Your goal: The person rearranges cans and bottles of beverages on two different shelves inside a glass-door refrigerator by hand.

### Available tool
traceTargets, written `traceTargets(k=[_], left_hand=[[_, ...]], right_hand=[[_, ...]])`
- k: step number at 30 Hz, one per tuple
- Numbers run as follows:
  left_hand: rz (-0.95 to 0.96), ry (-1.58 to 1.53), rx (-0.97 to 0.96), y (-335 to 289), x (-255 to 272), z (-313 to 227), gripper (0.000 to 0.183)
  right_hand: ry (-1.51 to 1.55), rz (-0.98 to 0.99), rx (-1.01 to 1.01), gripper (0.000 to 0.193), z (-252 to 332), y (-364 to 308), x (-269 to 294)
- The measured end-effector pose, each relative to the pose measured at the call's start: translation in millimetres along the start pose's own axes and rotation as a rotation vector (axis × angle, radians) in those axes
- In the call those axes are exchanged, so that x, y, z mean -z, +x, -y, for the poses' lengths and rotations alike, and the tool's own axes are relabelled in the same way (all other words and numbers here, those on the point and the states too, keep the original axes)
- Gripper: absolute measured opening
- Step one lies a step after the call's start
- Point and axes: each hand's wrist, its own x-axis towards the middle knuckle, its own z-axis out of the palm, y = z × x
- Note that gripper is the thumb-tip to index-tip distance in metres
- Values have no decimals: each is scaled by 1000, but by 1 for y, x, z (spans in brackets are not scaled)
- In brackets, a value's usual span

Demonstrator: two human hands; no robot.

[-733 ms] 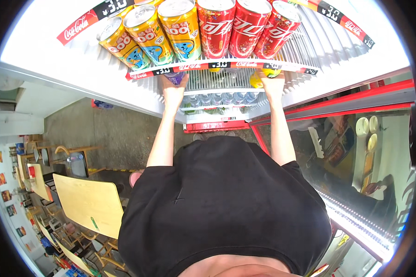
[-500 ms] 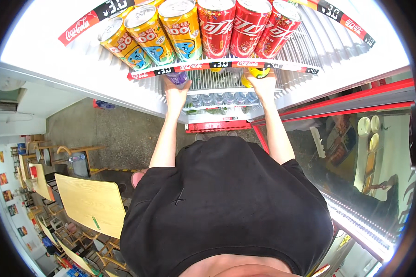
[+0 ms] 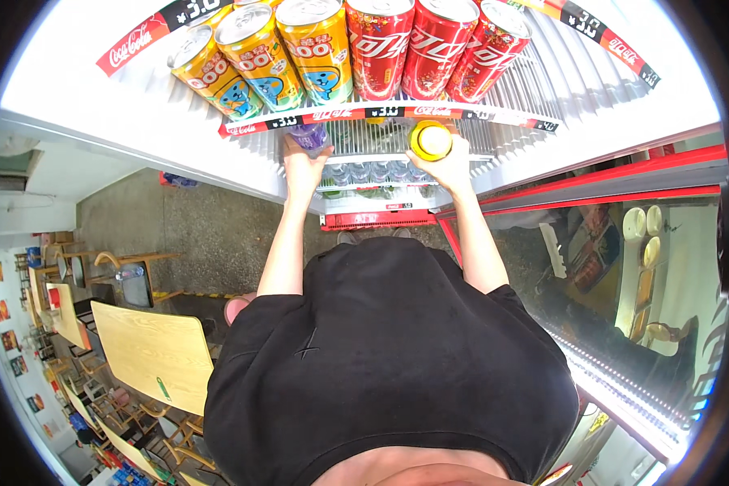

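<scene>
Inside a lit drinks fridge, my left hand point(image 3: 303, 168) is closed round a purple drink container point(image 3: 309, 136) just below the front edge of the upper shelf; the shelf edge partly hides it, so I cannot tell a can from a bottle. My right hand point(image 3: 447, 167) grips a yellow drink container point(image 3: 431, 142), its round end facing up, in front of the same shelf edge. Above both hands, yellow cans point(image 3: 320, 53) stand on the left of the shelf and red cans point(image 3: 378, 53) on the right.
A label strip point(image 3: 356, 113) runs along the shelf front. Clear bottles point(image 3: 378, 172) line a lower shelf. To the right the glass fridge door point(image 3: 535, 231) stands open. Wooden tables point(image 3: 150, 348) and chairs are at the left.
My right hand has drawn the yellow container out from under the shelf edge, toward me and slightly left, so its round end shows. My left hand stays by the purple container.
</scene>
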Motion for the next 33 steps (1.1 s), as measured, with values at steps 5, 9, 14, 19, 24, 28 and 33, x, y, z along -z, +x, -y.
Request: traceTargets(k=[5, 9, 14, 19, 24, 28, 33], left_hand=[[19, 47, 39, -5, 0, 2, 81], [52, 19, 77, 4, 7, -4, 79], [122, 70, 131, 14, 7, -4, 78], [183, 51, 132, 32, 2, 0, 65], [135, 182, 109, 39, -20, 28, 58], [138, 204, 140, 34, -22, 9, 57], [144, 309, 166, 33, -20, 3, 58]], right_hand=[[0, 110, 51, 56, 9, 4, 1], [112, 124, 61, 55, 11, 4, -13], [-70, 253, 355, 51, 27, 2, -39], [-18, 348, 406, 60, 35, -7, -60], [85, 368, 444, 73, 38, -7, -79], [98, 311, 412, 77, 28, -5, -87], [222, 418, 386, 78, 31, 9, -89]])
